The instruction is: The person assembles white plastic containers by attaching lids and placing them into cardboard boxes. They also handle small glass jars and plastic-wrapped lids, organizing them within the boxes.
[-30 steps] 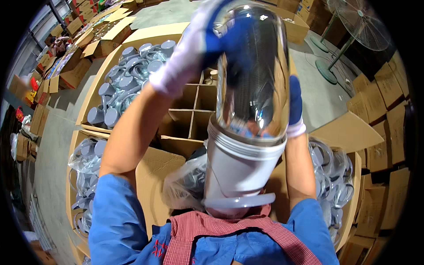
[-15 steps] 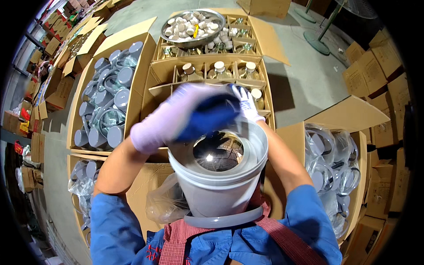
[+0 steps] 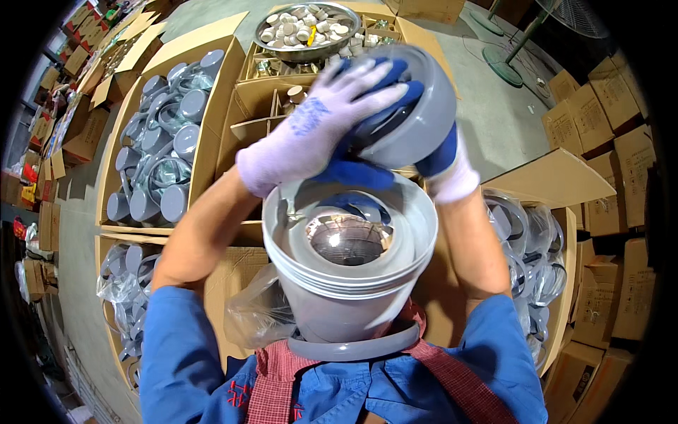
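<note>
Over a grey plastic pail-shaped body [image 3: 346, 283], I hold a round hollow grey plastic cover [image 3: 424, 116], tilted. My left hand [image 3: 321, 124], in a pale lilac glove with blue palm and fingers, grips the cover's left edge. My right hand [image 3: 452, 169], gloved alike, holds the far right side; its fingers are mostly hidden behind the cover. Inside the body sits a shiny mirrored dome [image 3: 349, 239] with a pale ring [image 3: 300, 247] around it. A curved grey handle [image 3: 353, 346] rests at the base, against my clothes.
Left, an open carton [image 3: 229, 67] holds grey cups and handled parts. Ahead stand a divided carton [image 3: 247, 106] and a metal bowl [image 3: 261, 39] of pale stoppers. Right, another carton [image 3: 568, 283] holds bagged grey parts. A fan stand [image 3: 503, 67] and stacked boxes [image 3: 600, 155] stand beyond.
The grey cover has come into view between my hands above the body. My left hand has risen, and my right has moved to the right and nearer, onto the cover's far side.
</note>
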Action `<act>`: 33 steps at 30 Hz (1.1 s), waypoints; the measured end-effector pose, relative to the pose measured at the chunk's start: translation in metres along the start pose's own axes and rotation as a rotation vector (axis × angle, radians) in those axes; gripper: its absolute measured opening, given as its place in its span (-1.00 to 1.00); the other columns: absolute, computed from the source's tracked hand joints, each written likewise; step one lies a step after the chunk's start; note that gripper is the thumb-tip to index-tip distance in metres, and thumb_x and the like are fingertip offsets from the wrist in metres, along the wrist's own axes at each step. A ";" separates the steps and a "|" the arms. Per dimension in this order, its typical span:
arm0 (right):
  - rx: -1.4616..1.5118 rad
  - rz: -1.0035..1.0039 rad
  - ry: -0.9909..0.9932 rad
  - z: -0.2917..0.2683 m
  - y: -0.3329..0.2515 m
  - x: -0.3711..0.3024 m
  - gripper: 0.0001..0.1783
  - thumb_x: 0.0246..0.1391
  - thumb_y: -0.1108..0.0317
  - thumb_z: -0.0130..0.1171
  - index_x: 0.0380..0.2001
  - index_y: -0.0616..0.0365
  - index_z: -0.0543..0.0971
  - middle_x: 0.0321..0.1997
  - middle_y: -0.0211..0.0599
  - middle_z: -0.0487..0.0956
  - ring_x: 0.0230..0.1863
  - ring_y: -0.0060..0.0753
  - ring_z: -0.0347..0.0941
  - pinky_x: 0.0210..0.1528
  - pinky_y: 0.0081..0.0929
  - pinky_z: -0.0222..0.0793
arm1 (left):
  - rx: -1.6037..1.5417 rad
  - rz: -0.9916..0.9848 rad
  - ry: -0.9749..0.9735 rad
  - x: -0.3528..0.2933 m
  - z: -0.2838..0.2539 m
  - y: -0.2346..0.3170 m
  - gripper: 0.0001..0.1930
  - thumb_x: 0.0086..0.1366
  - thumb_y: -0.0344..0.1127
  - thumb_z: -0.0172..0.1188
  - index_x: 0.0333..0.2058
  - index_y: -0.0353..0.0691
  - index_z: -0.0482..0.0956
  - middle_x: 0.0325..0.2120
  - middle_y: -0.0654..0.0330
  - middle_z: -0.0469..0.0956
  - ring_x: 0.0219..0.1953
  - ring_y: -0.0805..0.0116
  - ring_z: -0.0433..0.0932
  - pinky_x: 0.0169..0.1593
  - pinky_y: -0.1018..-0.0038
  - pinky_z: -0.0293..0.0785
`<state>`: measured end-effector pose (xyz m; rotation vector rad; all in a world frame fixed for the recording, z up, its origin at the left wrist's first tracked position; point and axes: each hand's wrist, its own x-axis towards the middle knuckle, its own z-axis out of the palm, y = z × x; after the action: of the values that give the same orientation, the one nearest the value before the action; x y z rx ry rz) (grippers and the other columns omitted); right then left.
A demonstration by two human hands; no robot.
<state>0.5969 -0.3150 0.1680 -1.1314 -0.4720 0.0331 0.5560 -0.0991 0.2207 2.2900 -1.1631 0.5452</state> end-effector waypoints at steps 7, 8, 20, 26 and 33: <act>0.042 0.192 0.123 -0.017 -0.050 -0.058 -0.38 0.44 -0.02 -0.28 0.01 0.37 0.52 0.05 -0.08 0.59 0.04 -0.28 0.53 0.10 -0.40 0.43 | -0.629 -0.299 0.127 -0.074 -0.078 0.047 -0.46 -0.07 -0.32 0.48 -0.03 -0.28 0.65 -0.04 -0.02 0.61 0.12 0.10 0.53 0.18 0.28 0.44; 0.232 0.116 0.303 0.002 -0.045 -0.056 -0.35 0.45 -0.03 -0.32 -0.03 0.39 0.55 0.05 -0.06 0.59 0.11 -0.26 0.49 0.14 -0.37 0.40 | -0.552 -0.122 0.121 -0.070 -0.072 0.052 -0.46 -0.05 -0.05 0.42 -0.16 -0.33 0.68 -0.19 -0.10 0.62 -0.06 -0.07 0.58 0.04 0.14 0.50; 0.246 -0.070 -0.351 0.050 -0.012 -0.059 -0.04 0.43 -0.06 -0.78 -0.18 0.45 0.62 0.02 0.13 0.58 0.23 0.07 0.36 0.36 -0.13 0.15 | -0.233 0.061 0.139 -0.043 -0.062 0.080 -0.56 0.10 0.02 0.28 -0.23 -0.26 0.68 -0.26 -0.07 0.66 -0.17 -0.09 0.61 0.00 0.14 0.51; -0.610 -0.271 -0.373 0.037 -0.072 -0.098 0.07 -0.33 -0.15 0.40 0.21 0.36 0.36 0.26 0.06 0.39 0.33 0.14 0.25 0.34 -0.07 0.15 | 0.085 -0.119 0.191 -0.049 -0.060 0.116 -0.35 0.03 0.11 0.40 -0.09 -0.33 0.55 -0.09 -0.09 0.58 -0.10 -0.07 0.57 0.03 0.14 0.46; -0.689 -0.421 -0.294 0.050 -0.064 -0.109 0.18 -0.58 -0.10 0.63 0.18 0.24 0.40 0.18 -0.04 0.46 0.32 0.16 0.27 0.34 -0.01 0.15 | -0.044 -0.153 0.132 -0.064 -0.061 0.126 -0.23 -0.15 0.06 0.53 -0.05 -0.35 0.48 -0.11 -0.09 0.53 -0.12 -0.06 0.52 -0.04 0.16 0.44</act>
<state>0.4661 -0.3279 0.2036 -1.6853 -1.0269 -0.3596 0.4099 -0.0863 0.2656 2.2454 -0.9200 0.5969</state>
